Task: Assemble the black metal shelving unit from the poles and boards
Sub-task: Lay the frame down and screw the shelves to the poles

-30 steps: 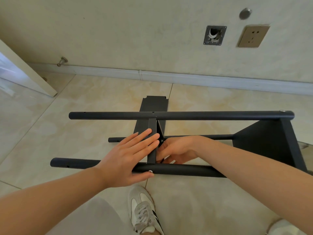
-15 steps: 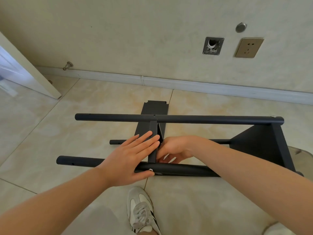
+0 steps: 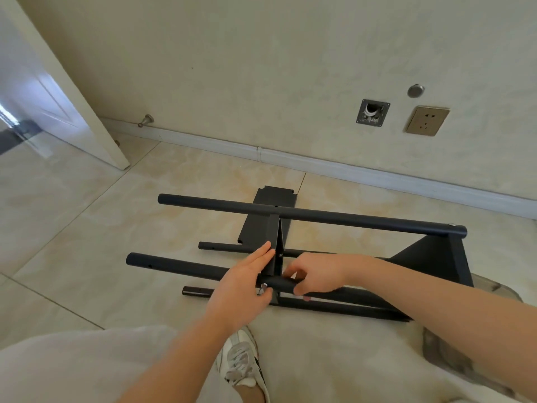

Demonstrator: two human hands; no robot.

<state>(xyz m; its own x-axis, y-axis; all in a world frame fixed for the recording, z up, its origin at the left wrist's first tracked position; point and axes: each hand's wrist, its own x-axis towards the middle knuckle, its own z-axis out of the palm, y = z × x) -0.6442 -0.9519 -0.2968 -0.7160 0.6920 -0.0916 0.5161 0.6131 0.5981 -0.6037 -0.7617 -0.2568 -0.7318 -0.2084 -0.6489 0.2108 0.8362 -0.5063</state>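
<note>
Now, with the frame point(image 3: 430, 257) on its side, seemingly fastening the middle board point(image 3: 271, 245) to the near pole point(image 3: 180, 266): left hand point(image 3: 241, 289) flat on the board's left face, right hand point(image 3: 316, 271) gripping the pole just right of it, screw point(image 3: 263, 287) at its near corner probably next to tighten.

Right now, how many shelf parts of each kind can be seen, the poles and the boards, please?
black poles: 4
black boards: 3
Total: 7 parts
</note>
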